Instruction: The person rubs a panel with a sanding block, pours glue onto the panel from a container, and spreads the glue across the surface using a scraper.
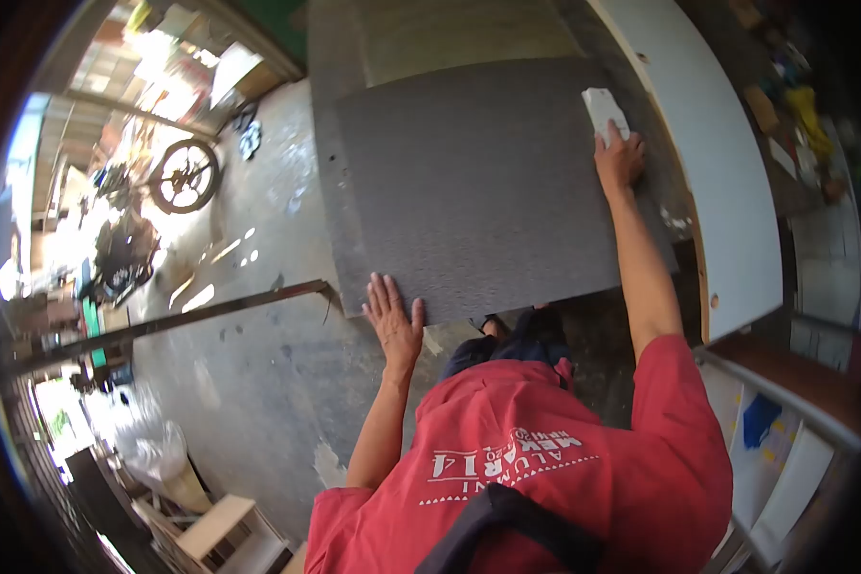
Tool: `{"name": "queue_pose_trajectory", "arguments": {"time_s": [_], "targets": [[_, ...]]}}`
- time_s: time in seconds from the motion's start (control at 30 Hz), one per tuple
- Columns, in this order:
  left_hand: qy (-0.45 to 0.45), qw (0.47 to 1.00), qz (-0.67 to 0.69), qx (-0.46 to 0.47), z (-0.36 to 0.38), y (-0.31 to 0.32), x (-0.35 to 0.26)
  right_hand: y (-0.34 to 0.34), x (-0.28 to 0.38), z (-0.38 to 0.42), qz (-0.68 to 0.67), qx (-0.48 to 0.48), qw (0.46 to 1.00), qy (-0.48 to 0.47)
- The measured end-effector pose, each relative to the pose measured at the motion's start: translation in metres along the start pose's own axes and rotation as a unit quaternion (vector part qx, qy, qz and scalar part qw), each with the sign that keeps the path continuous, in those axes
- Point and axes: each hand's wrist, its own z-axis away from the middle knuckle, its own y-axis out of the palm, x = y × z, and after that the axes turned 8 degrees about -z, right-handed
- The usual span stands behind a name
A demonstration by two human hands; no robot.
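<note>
A dark grey sheet [478, 182] with a fine-grained surface lies flat on the worktable [330, 201] in front of me. My left hand [394, 320] rests at its near left corner, fingers stretched out over the edge. Towards the far right edge of the sheet, my right hand [622, 158] grips a white, flat block-like piece [605, 110] that lies against the surface. The fingers are curled about the near end of this piece, and its far end sticks out ahead of them.
A long white board [717, 182] runs along the right side. A metal bar [172, 330] crosses the left at table height. Beyond it are a wheel [184, 177] and a parked motorcycle [124, 258]. A wooden box frame [220, 536] stands at lower left.
</note>
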Motion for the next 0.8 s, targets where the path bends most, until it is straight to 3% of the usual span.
{"name": "queue_pose_trajectory", "arguments": {"time_s": [0.1,0.17,0.23,0.3,0.33,0.37,0.43,0.47,0.5,0.57,0.63,0.7,0.73,0.8], "targets": [[0.001,1.000,0.002,0.010,-0.003,0.001,0.003,0.057,0.078,-0.040,-0.040,0.001,0.999,-0.022],[0.010,1.000,0.011,0.022,-0.003,0.000,0.001,0.102,0.148,-0.042,-0.123,0.025,0.984,-0.123],[-0.001,0.999,-0.012,0.036,-0.006,-0.002,0.003,0.120,0.239,-0.011,-0.218,0.031,0.949,-0.225],[0.015,0.999,0.033,0.023,-0.004,-0.003,0.003,0.095,0.312,0.039,-0.260,0.153,0.908,-0.292],[0.021,0.999,0.027,0.012,-0.005,-0.006,0.002,0.089,0.334,0.074,-0.273,0.150,0.893,-0.325],[0.016,0.999,0.032,0.014,0.000,-0.009,0.003,0.082,0.344,0.107,-0.283,0.146,0.878,-0.357],[-0.075,0.975,0.190,-0.085,0.007,-0.012,0.005,0.021,0.333,0.161,-0.286,0.256,0.837,-0.389],[-0.114,0.976,0.098,-0.156,0.014,-0.017,0.006,-0.007,0.316,0.185,-0.302,0.268,0.817,-0.411],[-0.120,0.975,0.104,-0.152,0.024,-0.022,0.011,-0.032,0.294,0.204,-0.320,0.282,0.796,-0.430],[-0.296,0.898,0.325,-0.024,0.043,-0.029,0.025,-0.063,0.248,0.212,-0.337,0.273,0.764,-0.478],[-0.259,0.893,0.365,-0.045,0.067,-0.009,0.044,-0.074,0.210,0.182,-0.270,0.270,0.806,-0.452],[-0.340,0.745,0.564,0.109,0.080,-0.008,0.046,-0.060,0.181,0.143,-0.210,0.223,0.880,-0.363],[-0.339,0.744,0.565,0.112,0.084,-0.008,0.042,-0.055,0.180,0.141,-0.207,0.223,0.881,-0.362],[-0.318,0.495,0.796,0.139,0.088,-0.007,0.029,-0.051,0.174,0.141,-0.190,0.167,0.925,-0.284]]}}
